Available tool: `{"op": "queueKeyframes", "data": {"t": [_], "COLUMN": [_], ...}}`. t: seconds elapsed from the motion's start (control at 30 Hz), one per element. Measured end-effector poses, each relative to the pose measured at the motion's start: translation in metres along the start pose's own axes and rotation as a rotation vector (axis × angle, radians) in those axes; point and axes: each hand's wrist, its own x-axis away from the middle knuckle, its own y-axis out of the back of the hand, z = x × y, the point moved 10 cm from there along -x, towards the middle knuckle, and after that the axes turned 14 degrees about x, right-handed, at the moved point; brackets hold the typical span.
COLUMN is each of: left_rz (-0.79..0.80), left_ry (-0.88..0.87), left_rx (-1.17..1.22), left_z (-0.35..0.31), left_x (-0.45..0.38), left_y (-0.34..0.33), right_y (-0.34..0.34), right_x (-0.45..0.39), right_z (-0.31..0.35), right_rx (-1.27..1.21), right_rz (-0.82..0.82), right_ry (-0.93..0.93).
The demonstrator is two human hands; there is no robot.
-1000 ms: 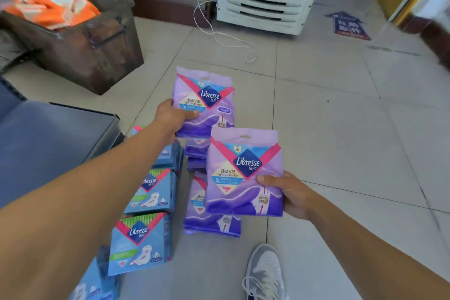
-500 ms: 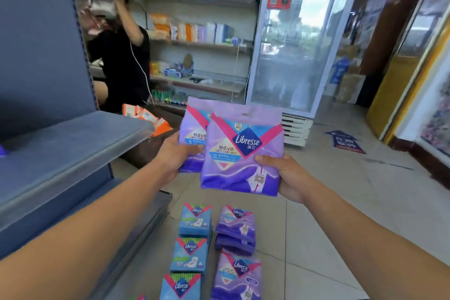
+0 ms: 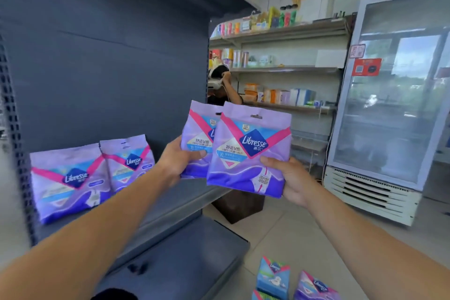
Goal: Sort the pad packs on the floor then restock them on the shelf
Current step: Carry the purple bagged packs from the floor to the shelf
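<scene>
**Two purple packs up at the shelf, not yet set down**

I have one purple pack in each hand. My left hand point(image 3: 179, 162) grips the left pack point(image 3: 194, 134) at its lower left corner, thumb across the front, fingers behind. My right hand point(image 3: 291, 181) grips the right pack point(image 3: 248, 153) at its lower right corner, thumb on the front edge. Most of each pack stands above and inward of its grip, upright and facing me; the right pack overlaps the front of the left one.

Both hang past the shelf's point(image 3: 175, 204) right front corner, over the floor point(image 3: 292, 238), so neither has support yet. Two shelved packs point(image 3: 92, 173) stand at the shelf's left end, leaning back toward the panel.

My worries: corner grips on soft, slick bags give little control, so a pack could sag or twist as I swing it left, and slip out. Overlapped as they are, setting one down may drag the other. Bringing them in too low could catch the shelf's front edge; too far left, and I may knock over the standing pair. More packs point(image 3: 295, 280) wait on the floor below.
</scene>
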Motion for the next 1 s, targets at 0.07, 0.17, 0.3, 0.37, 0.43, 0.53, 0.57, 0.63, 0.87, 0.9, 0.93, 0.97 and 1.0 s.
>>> {"op": "queueKeyframes", "data": {"t": [0.07,0.17,0.3,0.37,0.43,0.53,0.57,0.63,0.87,0.9,0.93,0.97,1.0], "left_rz": [-0.076,-0.179,-0.350,-0.435,-0.500,-0.587,-0.609,-0.649,-0.763,-0.765,-0.773,-0.779,-0.781], "left_ry": [-0.025,-0.064,-0.100,-0.105,-0.104,-0.094,-0.100,-0.110,-0.064,-0.059,-0.057,-0.057,-0.058], "left_rx": [-0.019,-0.042,-0.056,-0.055,-0.042,-0.038,-0.041,-0.038,-0.071,-0.072,-0.065,-0.057,-0.052], "left_z": [-0.019,-0.047,-0.069,-0.071,-0.071,-0.061,-0.058,-0.050,-0.006,0.000,0.006,0.011,0.016], "left_x": [0.003,0.015,0.031,0.041,0.051,0.064,0.068,0.076,0.083,0.079,0.077,0.075,0.073], "left_y": [0.043,0.107,0.191,0.225,0.252,0.289,0.300,0.320,0.368,0.370,0.373,0.375,0.376], "right_y": [-0.030,-0.066,-0.105,-0.128,-0.147,-0.168,-0.175,-0.183,-0.225,-0.232,-0.238,-0.246,-0.252], "right_x": [-0.017,-0.041,-0.072,-0.088,-0.106,-0.134,-0.144,-0.163,-0.218,-0.223,-0.229,-0.233,-0.239], "right_z": [0.000,-0.004,-0.016,-0.023,-0.032,-0.050,-0.058,-0.072,-0.128,-0.134,-0.141,-0.145,-0.151], "right_rx": [0.025,0.041,0.002,-0.004,-0.010,0.012,0.028,0.044,0.059,0.065,0.070,0.073,0.078], "right_rz": [0.063,0.128,0.133,0.152,0.158,0.173,0.179,0.183,0.310,0.329,0.349,0.372,0.394], "right_ry": [0.000,0.002,-0.020,-0.027,-0.029,-0.041,-0.053,-0.070,-0.134,-0.136,-0.137,-0.135,-0.132]}}
